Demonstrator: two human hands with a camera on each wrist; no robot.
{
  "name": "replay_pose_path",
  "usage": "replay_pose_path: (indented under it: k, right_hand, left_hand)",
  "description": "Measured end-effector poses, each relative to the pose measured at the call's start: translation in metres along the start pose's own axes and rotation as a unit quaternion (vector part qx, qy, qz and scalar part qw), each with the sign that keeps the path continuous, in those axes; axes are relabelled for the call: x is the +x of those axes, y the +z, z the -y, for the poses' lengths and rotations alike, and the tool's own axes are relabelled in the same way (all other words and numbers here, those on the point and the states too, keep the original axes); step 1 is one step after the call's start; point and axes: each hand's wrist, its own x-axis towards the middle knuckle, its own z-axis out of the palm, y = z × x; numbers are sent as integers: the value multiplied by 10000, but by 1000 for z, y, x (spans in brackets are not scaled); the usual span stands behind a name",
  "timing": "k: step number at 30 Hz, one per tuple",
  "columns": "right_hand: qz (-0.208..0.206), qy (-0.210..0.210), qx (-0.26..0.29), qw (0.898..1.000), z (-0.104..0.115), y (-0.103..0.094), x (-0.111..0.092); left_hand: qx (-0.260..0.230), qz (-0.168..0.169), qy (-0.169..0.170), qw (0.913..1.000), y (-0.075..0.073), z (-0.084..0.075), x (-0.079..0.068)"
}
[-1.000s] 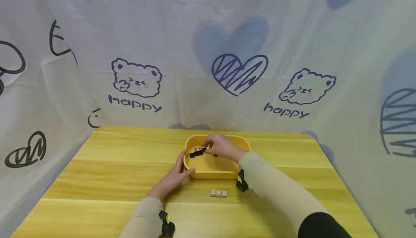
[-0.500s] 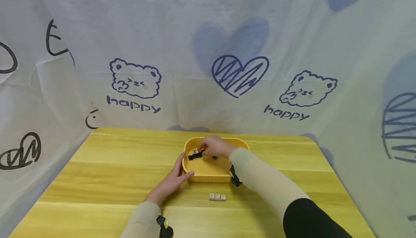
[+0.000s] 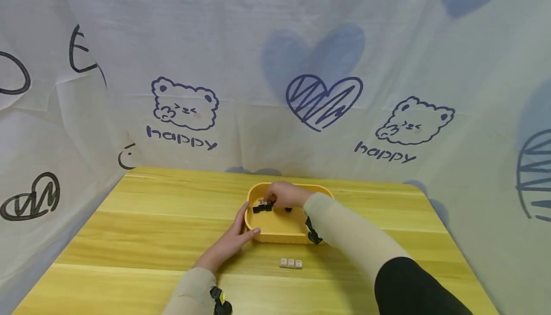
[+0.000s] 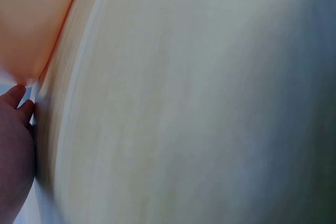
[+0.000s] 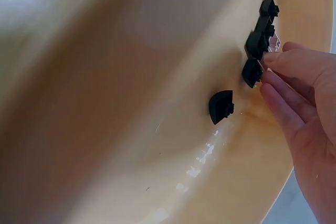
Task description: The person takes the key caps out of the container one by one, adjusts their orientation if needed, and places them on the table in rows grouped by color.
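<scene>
My right hand (image 3: 286, 194) reaches into the yellow tray (image 3: 280, 237). In the right wrist view its thumb and fingers pinch the near end of a row of black keycaps (image 5: 257, 43), at a black keycap (image 5: 252, 73). Light printed keycaps (image 3: 261, 201) lie just behind that row, partly covered by the fingers. A single black keycap (image 5: 221, 106) sits apart on the tray floor, nearer the wrist. My left hand (image 3: 230, 244) rests at the tray's front left corner, thumb on the front rim and straight fingers along the left side.
Three white keycaps (image 3: 291, 263) stand in a row on the yellow wood-grain table (image 3: 163, 224), in front of the tray. A white cloth (image 3: 254, 128) printed with bears and hearts hangs behind the table.
My right hand has shifted a little left within the tray, over more of the light keycaps. The black row now looks more broken up. My left hand keeps its place at the tray.
</scene>
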Motion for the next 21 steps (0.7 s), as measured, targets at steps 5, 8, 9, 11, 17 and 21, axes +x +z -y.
replay_pose_path:
  k: [5,8,9,11,17,21]
  right_hand:
    - [215,90,58,9997,1,-1,-1]
    - [355,181,129,9991,0,-1,-3]
    - [402,209,149,9989,0,-1,-4]
    - [466,216,183,9985,-1,0,-6]
    - [540,210,321,9978,0,-1,-15]
    - [721,272,400,9962,1,-3,-21]
  left_hand:
    - [-36,-4,-53,10000,0,-3,0]
    - [-52,-23,-93,9999,0,-4,-1]
    - [-49,-23,-102,9999,0,-5,-1]
    - [-22,-18,-81,10000,0,-5,-1]
    - [31,-22,-83,10000,0,-5,-1]
    - [-25,-23,-96,9999,0,-7,-1]
